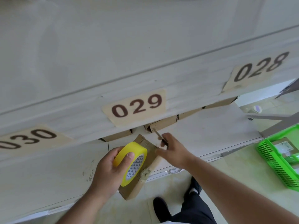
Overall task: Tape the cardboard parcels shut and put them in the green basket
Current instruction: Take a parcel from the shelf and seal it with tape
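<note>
Left hand (108, 167) grips a yellow tape roll (131, 162) over the brown cardboard parcel (139, 173), long axis running away from the person; right hand (173, 151) pinches a thin dark tool (159, 135).

Both forearms bare, no sleeves in view, no watch or rings on left hand (106, 173) or right hand (174, 151). Dark trousers (194, 209) near bottom centre. Black shoes (161, 207), white sock showing at the right ankle. Sliver of white garment at bottom edge.
</note>
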A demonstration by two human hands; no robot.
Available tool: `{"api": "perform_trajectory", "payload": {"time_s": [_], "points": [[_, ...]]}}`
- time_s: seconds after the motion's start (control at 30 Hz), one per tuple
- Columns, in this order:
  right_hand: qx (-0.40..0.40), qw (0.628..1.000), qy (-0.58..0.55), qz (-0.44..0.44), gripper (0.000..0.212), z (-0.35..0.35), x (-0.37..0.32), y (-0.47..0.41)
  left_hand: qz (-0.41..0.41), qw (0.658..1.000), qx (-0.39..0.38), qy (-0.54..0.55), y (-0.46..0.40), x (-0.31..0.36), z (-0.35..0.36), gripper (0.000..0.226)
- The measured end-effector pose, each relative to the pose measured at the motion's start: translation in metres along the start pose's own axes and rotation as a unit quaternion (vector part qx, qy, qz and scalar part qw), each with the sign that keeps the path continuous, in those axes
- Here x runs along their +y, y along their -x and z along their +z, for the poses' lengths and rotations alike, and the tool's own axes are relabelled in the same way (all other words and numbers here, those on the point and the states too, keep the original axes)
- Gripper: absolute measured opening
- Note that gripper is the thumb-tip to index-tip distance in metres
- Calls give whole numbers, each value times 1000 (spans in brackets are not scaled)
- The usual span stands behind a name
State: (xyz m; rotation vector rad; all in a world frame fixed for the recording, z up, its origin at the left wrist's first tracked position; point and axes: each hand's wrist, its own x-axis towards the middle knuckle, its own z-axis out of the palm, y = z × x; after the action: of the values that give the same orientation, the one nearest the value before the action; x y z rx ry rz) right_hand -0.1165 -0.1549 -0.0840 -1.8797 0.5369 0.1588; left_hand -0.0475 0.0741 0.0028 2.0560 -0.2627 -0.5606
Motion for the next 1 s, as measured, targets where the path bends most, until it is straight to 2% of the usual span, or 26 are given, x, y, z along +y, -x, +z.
{"api": "perform_trajectory", "payload": {"time_s": [0.03, 0.1, 0.2, 0.33, 0.47, 0.63, 0.73, 0.8, 0.87, 0.93, 1.0], "points": [[-22, 1000, 2, 7, 41, 4, -3, 2, -1, 1000, -1, 2, 0, -1, -1, 36], [-27, 999, 37, 23, 34, 13, -3, 2, -1, 1000, -4, 6, 2, -1, -4, 39], [27, 997, -14, 70, 23, 27, 1, 5, 2, 1000, -13, 10, 0, 2, -6, 33], [103, 988, -33, 113, 31, 37, 3, 16, 22, 999, -34, -13, -5, 9, -9, 38], [143, 978, -37, 147, 28, 49, -4, 24, 21, 998, -60, -28, -7, 12, -17, 26], [172, 969, -33, 174, 27, 59, -12, 24, -1, 999, -27, -31, 6, 9, -14, 30], [169, 971, -29, 169, 30, 57, -12, 26, 8, 998, -31, -53, 10, 6, -13, 40], [163, 973, -23, 164, 31, 56, -12, 26, -6, 992, -97, -86, -2, 13, -18, 58], [156, 974, -18, 161, 31, 56, -11, 26, -42, 965, -216, -141, -22, 31, -23, 72], [153, 975, -11, 159, 32, 55, -11, 25, -77, 930, -306, -191, -42, 53, -24, 66], [149, 976, -1, 157, 33, 53, -11, 24, -114, 912, -319, -232, -55, 67, -18, 46]]}}
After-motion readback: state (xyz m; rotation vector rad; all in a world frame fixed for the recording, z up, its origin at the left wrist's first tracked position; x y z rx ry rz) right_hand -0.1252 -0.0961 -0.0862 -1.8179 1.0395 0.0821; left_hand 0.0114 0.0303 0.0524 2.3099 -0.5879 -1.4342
